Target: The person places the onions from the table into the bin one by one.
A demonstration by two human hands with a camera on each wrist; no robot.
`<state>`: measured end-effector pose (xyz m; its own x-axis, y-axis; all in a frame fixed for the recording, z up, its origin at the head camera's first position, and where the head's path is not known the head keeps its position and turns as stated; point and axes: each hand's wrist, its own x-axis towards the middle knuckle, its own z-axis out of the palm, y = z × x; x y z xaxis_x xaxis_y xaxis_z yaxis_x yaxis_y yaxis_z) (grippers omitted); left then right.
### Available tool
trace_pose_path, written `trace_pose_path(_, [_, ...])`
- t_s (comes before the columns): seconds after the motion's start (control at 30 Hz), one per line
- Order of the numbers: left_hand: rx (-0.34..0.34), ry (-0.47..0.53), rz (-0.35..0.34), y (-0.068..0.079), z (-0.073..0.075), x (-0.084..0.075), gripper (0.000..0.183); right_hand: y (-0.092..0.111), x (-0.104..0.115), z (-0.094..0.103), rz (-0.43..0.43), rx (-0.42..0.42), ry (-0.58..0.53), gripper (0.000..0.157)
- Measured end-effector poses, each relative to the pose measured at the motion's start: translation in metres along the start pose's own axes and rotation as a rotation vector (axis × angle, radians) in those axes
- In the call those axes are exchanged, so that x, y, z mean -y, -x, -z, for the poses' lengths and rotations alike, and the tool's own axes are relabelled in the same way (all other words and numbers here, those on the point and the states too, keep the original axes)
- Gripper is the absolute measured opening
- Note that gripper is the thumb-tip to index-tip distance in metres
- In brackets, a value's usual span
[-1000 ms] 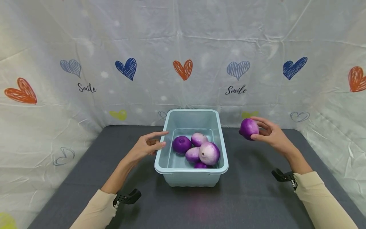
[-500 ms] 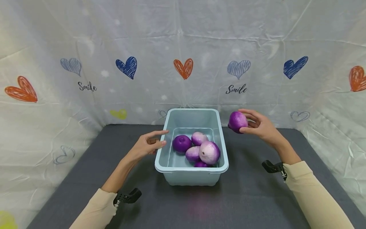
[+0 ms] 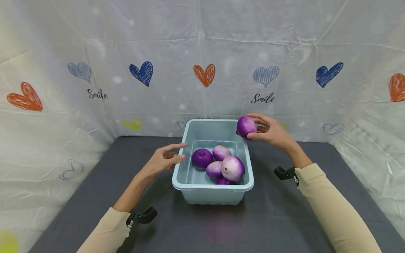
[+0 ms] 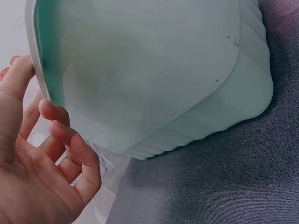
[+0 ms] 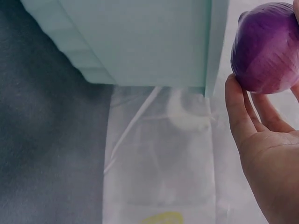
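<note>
A purple onion is held between the thumb and fingers of my right hand, raised at the far right corner of the light blue plastic bin. In the right wrist view the same onion sits at the fingertips. My left hand holds the left rim of the bin. Its thumb and index finger reach over the rim, while the other fingers curl beside the outer wall. Inside the bin lie several onions, among them a dark purple one and a large pale one.
The bin stands on a dark grey tabletop. Behind and beside the table hangs a whitish curtain printed with hearts. A black strap is on the left wrist, another strap on the right.
My right hand has carried the onion leftward and slightly up, from right of the bin to its far right corner. The left hand stays at the rim.
</note>
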<state>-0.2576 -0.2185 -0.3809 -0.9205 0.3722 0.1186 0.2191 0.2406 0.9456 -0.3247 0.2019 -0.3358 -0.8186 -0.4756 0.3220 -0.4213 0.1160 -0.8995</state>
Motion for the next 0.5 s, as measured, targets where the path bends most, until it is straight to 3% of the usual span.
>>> trace_pose_path(0.5, [-0.024,-0.027,0.014,0.000,-0.001,0.000,0.049,-0.029,-0.006,-0.008,-0.014,-0.008,-0.018,0.066])
